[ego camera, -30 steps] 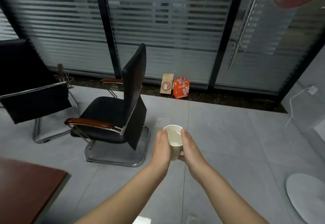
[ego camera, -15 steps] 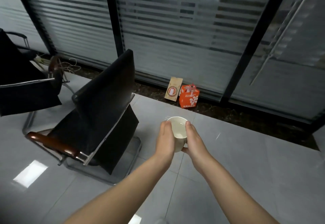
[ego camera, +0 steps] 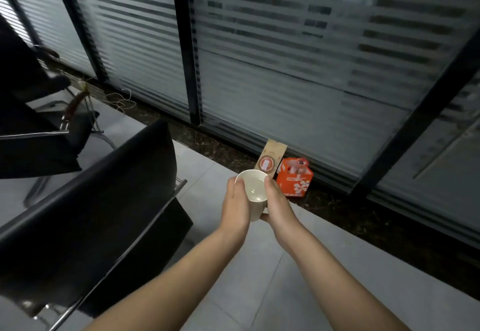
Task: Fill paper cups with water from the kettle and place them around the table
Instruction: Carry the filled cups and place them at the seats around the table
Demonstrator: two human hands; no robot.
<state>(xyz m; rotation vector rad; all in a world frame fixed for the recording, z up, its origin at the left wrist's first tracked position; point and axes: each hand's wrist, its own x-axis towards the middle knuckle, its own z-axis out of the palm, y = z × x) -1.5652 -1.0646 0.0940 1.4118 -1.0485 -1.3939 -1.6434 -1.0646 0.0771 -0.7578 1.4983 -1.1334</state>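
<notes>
A white paper cup [ego camera: 255, 188] with water in it is carried upright in front of me, above the grey tiled floor. My left hand [ego camera: 235, 204] grips its left side and my right hand [ego camera: 276, 204] grips its right side, with fingers reaching under the base. No kettle and no table show in this view.
A black office chair [ego camera: 104, 216] stands close on my left, its back towards me. A second black chair [ego camera: 31, 128] is further left. An orange carton [ego camera: 294, 181] and a brown paper bag [ego camera: 271, 158] lean by the frosted glass wall [ego camera: 285, 71]. Loose cable [ego camera: 122, 102] lies by the wall.
The view has swung left and moved towards the glass wall. The near chair has slid to the lower left, and the carton and bag are closer. Both hands keep the cup.
</notes>
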